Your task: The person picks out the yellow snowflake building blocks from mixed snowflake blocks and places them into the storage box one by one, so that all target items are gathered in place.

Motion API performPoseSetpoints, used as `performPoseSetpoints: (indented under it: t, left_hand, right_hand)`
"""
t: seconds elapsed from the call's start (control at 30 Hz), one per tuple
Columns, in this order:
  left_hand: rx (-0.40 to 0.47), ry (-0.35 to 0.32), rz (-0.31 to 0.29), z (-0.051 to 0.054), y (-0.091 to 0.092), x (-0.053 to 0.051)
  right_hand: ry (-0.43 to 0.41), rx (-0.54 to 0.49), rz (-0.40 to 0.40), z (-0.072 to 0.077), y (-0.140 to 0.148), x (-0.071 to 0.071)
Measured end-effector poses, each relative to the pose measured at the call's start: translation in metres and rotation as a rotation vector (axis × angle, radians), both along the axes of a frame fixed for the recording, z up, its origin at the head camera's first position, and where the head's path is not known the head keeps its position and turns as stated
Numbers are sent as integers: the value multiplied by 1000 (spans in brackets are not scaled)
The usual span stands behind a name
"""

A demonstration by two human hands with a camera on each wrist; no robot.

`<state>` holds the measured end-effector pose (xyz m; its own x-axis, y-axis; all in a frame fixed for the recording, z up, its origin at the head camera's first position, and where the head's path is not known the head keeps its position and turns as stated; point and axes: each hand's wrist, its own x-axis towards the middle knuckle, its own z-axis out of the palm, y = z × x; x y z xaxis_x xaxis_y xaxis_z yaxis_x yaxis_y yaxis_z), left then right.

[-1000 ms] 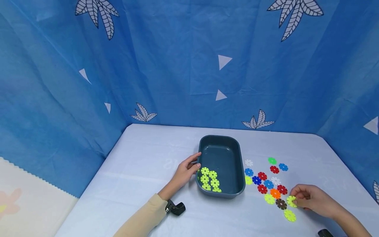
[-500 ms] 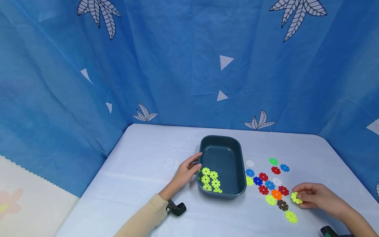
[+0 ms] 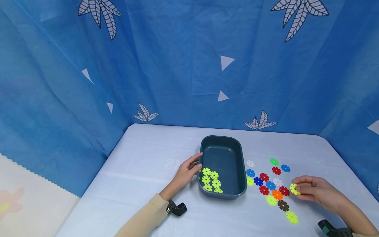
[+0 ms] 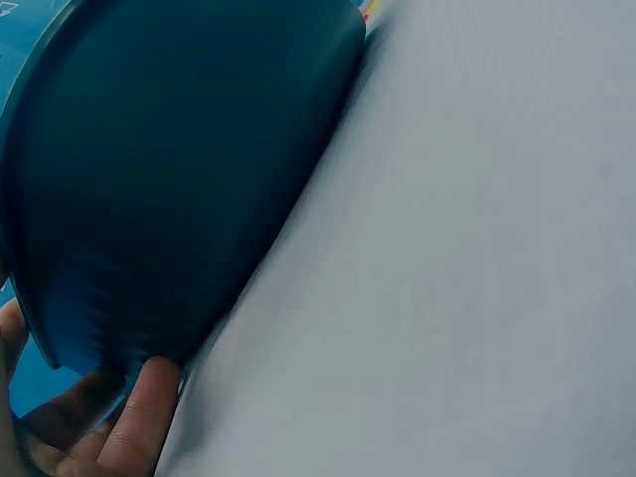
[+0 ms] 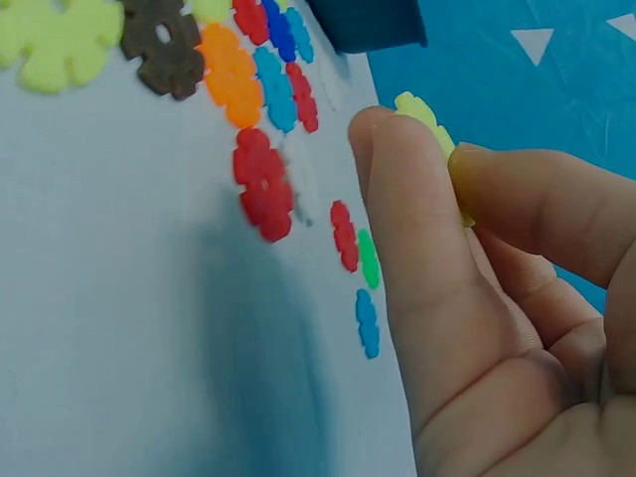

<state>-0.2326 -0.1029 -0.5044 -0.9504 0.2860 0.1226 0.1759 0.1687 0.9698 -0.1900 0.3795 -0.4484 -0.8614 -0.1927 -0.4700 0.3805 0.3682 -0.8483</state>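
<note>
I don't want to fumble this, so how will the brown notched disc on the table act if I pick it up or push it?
The brown disc looks thin, so it's probably light. Lying flat, it would likely slide rather than roll. It's likely stiff: the similar yellow disc pinched in the right hand shows no visible bend.
</note>
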Motion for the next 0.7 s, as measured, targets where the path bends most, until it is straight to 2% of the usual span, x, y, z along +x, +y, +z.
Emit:
performPoseSetpoints:
  t: [0.2,0.7]
  left_hand:
    - [13,5,-5,0,0,0]
    - [12,7,-10,-2,0,0]
  right_hand:
    - [13,-123,69,11,-3,-8]
    - [106,-81,146,38,-52,-35]
